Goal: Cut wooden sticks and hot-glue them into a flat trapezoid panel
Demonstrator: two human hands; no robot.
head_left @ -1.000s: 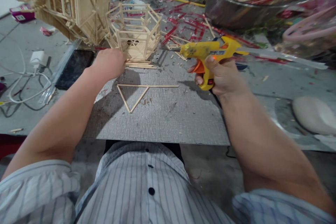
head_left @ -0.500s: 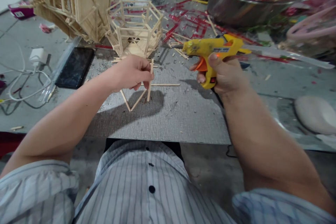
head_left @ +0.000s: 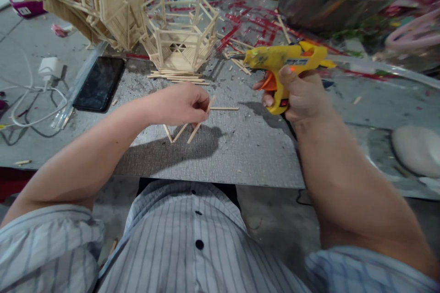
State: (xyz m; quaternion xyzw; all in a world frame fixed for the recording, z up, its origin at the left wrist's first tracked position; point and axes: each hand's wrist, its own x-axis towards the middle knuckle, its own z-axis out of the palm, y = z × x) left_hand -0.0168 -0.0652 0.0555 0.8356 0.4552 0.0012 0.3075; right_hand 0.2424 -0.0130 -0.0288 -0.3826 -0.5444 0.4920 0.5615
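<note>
My left hand [head_left: 185, 104] pinches a thin wooden stick [head_left: 195, 132] low over the grey board [head_left: 240, 155]. The stick tilts, its top leaning right. Beneath and beside the fingers, joined sticks form a V [head_left: 173, 140], and another stick [head_left: 225, 108] reaches out to the right; my hand covers where they meet. My right hand [head_left: 304, 96] is wrapped around the handle of a yellow hot glue gun [head_left: 285, 59], its fingers at the orange trigger. The nozzle points left, apart from the sticks, and a small orange light glows on its side.
Behind my left hand lie loose sticks [head_left: 178, 76] and an open hexagonal stick frame [head_left: 178, 39]. A larger stick structure [head_left: 123, 4] stands at back left. A phone [head_left: 99, 84] and white charger [head_left: 50, 69] lie left. A metal bowl [head_left: 299, 9] sits at back right.
My left hand has moved slightly down and right, and its stick has gone from nearly upright to a clear slant. The glue gun stays in my right hand, almost unmoved.
</note>
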